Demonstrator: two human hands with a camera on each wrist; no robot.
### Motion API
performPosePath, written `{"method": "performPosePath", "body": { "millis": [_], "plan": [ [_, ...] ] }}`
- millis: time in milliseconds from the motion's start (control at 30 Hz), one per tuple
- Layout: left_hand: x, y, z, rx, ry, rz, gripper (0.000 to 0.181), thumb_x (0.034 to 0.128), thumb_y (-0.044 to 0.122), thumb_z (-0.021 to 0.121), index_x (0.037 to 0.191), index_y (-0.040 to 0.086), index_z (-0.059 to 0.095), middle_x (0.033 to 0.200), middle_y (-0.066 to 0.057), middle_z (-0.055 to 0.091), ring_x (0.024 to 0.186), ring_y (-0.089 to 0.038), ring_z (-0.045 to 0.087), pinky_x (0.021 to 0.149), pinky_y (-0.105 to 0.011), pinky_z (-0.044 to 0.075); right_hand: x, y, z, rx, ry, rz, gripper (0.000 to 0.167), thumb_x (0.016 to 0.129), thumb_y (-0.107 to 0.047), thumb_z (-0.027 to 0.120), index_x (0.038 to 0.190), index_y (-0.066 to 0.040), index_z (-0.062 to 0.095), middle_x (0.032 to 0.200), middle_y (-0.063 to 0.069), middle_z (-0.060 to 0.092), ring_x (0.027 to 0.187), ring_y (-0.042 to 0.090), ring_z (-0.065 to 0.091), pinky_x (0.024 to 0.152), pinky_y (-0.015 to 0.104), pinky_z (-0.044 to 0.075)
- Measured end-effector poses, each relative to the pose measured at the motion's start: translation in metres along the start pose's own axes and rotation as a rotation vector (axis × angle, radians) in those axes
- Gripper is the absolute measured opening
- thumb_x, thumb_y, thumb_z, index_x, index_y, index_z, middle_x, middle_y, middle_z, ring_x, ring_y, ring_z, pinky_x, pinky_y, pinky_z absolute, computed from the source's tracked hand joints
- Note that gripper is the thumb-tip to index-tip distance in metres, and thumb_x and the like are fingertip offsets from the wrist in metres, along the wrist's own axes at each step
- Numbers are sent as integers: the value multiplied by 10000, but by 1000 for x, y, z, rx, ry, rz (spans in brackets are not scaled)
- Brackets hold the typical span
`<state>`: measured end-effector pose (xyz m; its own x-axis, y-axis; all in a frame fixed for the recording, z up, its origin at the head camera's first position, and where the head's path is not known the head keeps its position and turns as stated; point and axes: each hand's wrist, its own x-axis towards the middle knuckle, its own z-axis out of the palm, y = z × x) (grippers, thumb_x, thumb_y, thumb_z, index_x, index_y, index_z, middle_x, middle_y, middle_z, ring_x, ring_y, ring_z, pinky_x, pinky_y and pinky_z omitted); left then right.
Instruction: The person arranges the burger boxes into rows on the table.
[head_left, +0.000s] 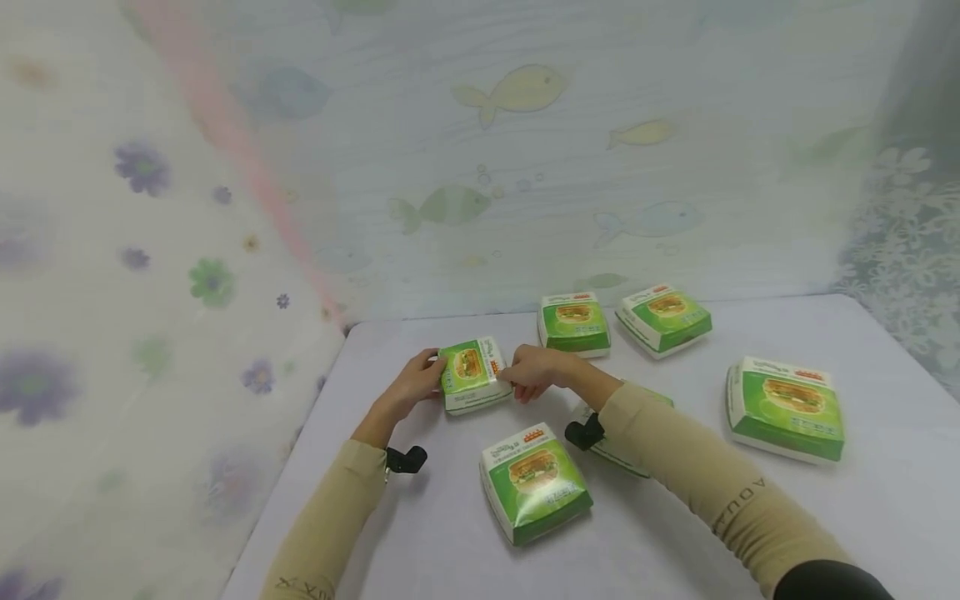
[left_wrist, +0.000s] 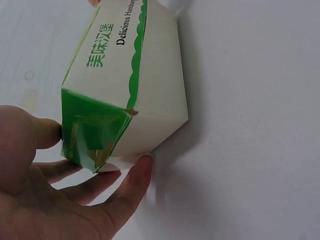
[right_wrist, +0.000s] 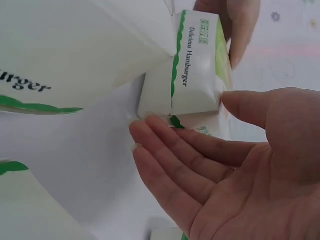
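A green-and-white paper hamburger box (head_left: 467, 377) sits at the left of the table, its lid closed and a burger picture on top. My left hand (head_left: 411, 383) grips its left end; the left wrist view shows the thumb on the lid's edge and the fingers (left_wrist: 131, 186) curving round the lower side. At the opposite end my right hand (head_left: 546, 367) holds the box between thumb and index finger. In the right wrist view the other fingers (right_wrist: 170, 182) reach out loosely beside it, partly under its edge.
Nearest me lies another hamburger box (head_left: 534, 479); one more box (head_left: 630, 454) is partly hidden under my right forearm. Two boxes (head_left: 576, 325) (head_left: 666, 321) stand along the back edge, and a further box (head_left: 787, 408) at the right. A patterned curtain (head_left: 487, 208) hangs behind the white table (head_left: 750, 517).
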<state>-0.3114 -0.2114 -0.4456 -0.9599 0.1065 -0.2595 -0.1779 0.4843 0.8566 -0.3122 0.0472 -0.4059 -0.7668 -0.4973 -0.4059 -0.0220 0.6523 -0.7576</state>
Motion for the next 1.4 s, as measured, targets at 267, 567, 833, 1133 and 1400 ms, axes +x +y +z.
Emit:
{"method": "performPosePath", "body": {
  "millis": [267,567,833,1133,1400],
  "plan": [
    [4,3,3,16,-15,0,652,1109,397,405,1625,67,180,1611,-262,310,1318,-393,541,1010,-465,526,-6,1,-4,-32,40,61,372,1051,-306,564,1038,49,671,958,179,726,907,285,730,873,408,589],
    [-16,-8,-15,61,-2,-43,696,1102,415,427,1607,11,172,1590,-283,307,1323,-420,525,1007,-449,531,6,-12,4,-26,58,34,409,1053,-326,563,1185,60,599,1082,209,695,982,320,717,905,439,575],
    [-3,0,-6,115,-56,5,633,1108,375,397,1594,-2,246,1585,-252,351,1305,-330,499,989,-447,507,3,-8,8,-22,55,46,407,1049,-343,564,1095,54,642,1049,205,723,973,346,717,899,457,572],
    [8,1,-3,144,-84,45,622,1111,395,368,1597,21,268,1593,-236,352,1402,-366,418,1096,-542,419,-3,-9,10,-73,24,57,462,1050,-358,559,1016,92,656,997,190,743,943,338,729,876,455,580],
    [-6,-2,-12,178,-60,33,691,1093,487,399,1610,62,231,1610,-236,314,1457,-395,351,1086,-524,442,-2,-5,0,-52,98,88,477,1050,-369,559,1259,60,556,1209,217,668,949,333,721,881,445,584]
  ]
}}
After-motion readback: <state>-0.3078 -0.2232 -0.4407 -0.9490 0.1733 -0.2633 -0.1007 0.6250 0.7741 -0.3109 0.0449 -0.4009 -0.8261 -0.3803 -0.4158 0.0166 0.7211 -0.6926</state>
